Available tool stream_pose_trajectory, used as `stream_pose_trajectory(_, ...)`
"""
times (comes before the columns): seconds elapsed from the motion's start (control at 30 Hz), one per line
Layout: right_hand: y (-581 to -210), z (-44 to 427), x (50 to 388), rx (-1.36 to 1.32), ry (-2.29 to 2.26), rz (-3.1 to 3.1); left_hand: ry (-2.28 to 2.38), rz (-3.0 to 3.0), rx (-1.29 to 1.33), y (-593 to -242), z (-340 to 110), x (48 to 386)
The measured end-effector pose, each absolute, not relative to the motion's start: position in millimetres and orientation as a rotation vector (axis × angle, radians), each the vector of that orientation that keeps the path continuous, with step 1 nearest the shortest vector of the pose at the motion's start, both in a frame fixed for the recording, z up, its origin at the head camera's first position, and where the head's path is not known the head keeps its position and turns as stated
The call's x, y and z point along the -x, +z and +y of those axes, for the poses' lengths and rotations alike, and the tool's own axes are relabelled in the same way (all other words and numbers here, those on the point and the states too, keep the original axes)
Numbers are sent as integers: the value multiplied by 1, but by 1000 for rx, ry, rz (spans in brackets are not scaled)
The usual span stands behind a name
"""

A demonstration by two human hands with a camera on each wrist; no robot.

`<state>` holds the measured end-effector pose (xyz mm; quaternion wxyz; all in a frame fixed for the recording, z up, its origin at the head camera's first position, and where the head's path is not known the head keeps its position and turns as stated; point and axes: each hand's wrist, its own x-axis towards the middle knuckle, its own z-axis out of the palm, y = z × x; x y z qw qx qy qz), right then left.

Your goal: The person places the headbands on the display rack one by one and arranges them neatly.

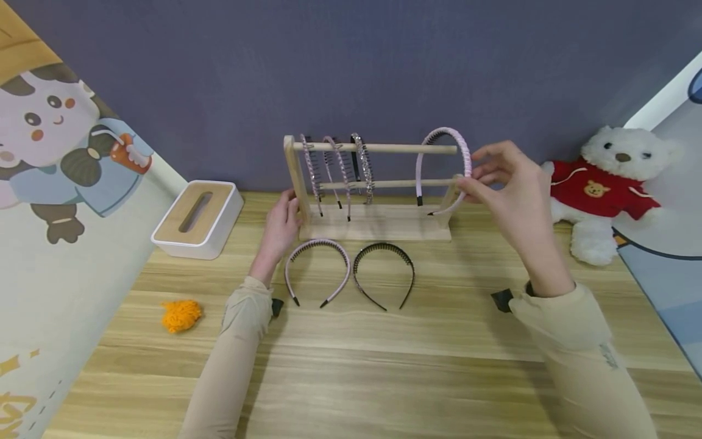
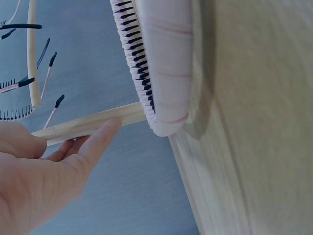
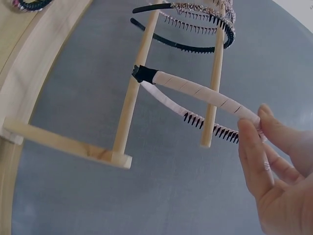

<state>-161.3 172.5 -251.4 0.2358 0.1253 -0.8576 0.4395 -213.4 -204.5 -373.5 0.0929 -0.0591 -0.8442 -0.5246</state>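
Centre-right, my right hand (image 1: 512,198) pinches a pink headband (image 1: 465,152) round the upper rail's (image 1: 403,148) free end. My left hand (image 1: 282,224) grips the rack (image 1: 384,230).

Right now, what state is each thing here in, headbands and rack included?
Raised pink headband: pinched by the right hand, ends down
Rack: upright, held by the left hand
Hung headbands: on the rack, ends down
Front pink headband: lying on the table
Black headband: lying beside it
Tissue box: lid on, no tissue showing
Teddy bear: sitting, wearing red
Orange fluffy ball: resting on the table
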Motion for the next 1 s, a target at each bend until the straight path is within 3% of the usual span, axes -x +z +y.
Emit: stream_pose_trajectory(1.0, -247, 110, 190, -468, 1137, -2311, -1593, -2499, 181, -371, -204, 212)
